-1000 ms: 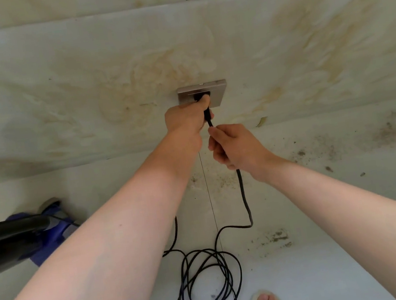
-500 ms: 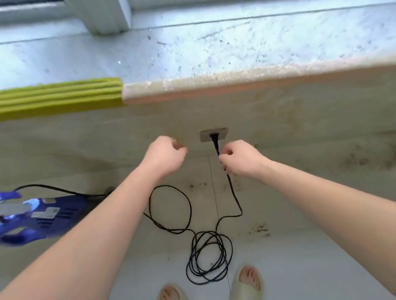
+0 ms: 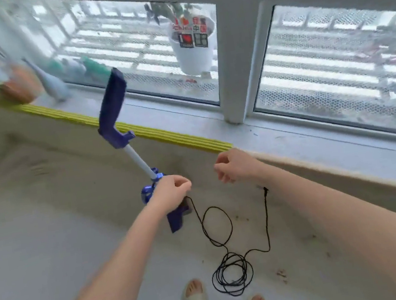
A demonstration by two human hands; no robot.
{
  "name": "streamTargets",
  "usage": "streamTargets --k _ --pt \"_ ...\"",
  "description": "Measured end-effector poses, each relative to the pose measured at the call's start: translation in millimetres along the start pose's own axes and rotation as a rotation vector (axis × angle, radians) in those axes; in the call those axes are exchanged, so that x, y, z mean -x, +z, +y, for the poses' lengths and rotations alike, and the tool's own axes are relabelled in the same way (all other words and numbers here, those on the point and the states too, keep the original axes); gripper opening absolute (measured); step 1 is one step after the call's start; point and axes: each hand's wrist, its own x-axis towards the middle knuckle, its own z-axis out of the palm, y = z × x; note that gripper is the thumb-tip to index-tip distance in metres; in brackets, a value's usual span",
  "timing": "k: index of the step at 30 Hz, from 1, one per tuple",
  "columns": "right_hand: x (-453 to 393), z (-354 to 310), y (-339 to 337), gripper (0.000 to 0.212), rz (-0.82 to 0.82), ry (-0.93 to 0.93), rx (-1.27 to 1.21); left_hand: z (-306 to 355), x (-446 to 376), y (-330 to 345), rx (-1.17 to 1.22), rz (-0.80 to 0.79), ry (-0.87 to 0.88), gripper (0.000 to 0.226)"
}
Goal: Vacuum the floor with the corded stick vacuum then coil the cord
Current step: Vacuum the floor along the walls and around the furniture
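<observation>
Two hands, both empty as far as I can see. Left hand (image 3: 172, 191) hangs loosely curled in front of the vacuum's (image 3: 142, 164) lower body, no visible hold on it; contact with it unclear. Right hand (image 3: 233, 166) also loosely curled, nothing in it, near the ledge (image 3: 322, 156).

Vacuum stands upright by the low wall, purple handle (image 3: 113, 106) up at sill height, white tube below, purple body partly hidden behind left hand. Cord (image 3: 230, 269) runs from the body across the floor (image 3: 41, 265) in one wide loop, then a loose tangle just ahead of the sandals, then rises to the plug (image 3: 265, 189) at the wall under the right forearm. Socket itself hidden by the arm.

Handling guess: vacuum looks like light plastic, stiff, top-heavy, could tip if bumped. Best hold is the purple handle up top, one hand enough. Cord is thin, limp, smooth, no spring; it will snag on its own tangle or underfoot while pushing. For coiling, pinch near the body end and feed loops through the other hand.

Vacuuming not started by the look of it.
</observation>
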Motion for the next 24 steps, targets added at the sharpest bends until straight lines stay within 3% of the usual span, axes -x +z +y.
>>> streamTargets --k 7,10,13,17,20,24 --pt "3.6 -120.3 15.4 0.014 -0.010 -0.278 0.264 -26.5 43.3 -91.7 0.081 0.259 -0.056 0.012" --pt "1.0 -166.7 28.3 0.013 0.027 -0.412 0.465 -36.8 42.6 -125.4 0.102 0.348 -0.061 0.032" --pt "-11.6 -201.3 34.6 0.012 0.112 -0.574 0.675 -45.6 31.4 -150.4 0.106 0.380 -0.043 0.044" --pt "-51.0 -238.1 36.8 0.026 0.229 -0.827 1.086 -55.6 4.9 -172.9 0.116 0.336 0.019 0.054" --pt "-85.1 -265.6 48.6 0.026 0.170 -0.738 1.299 -70.0 -18.1 -189.2 0.107 0.271 0.070 0.056" --pt "-121.4 -289.4 59.9 0.031 -0.020 -0.341 1.474 -81.9 -51.2 -203.6 0.135 0.193 0.151 0.060"
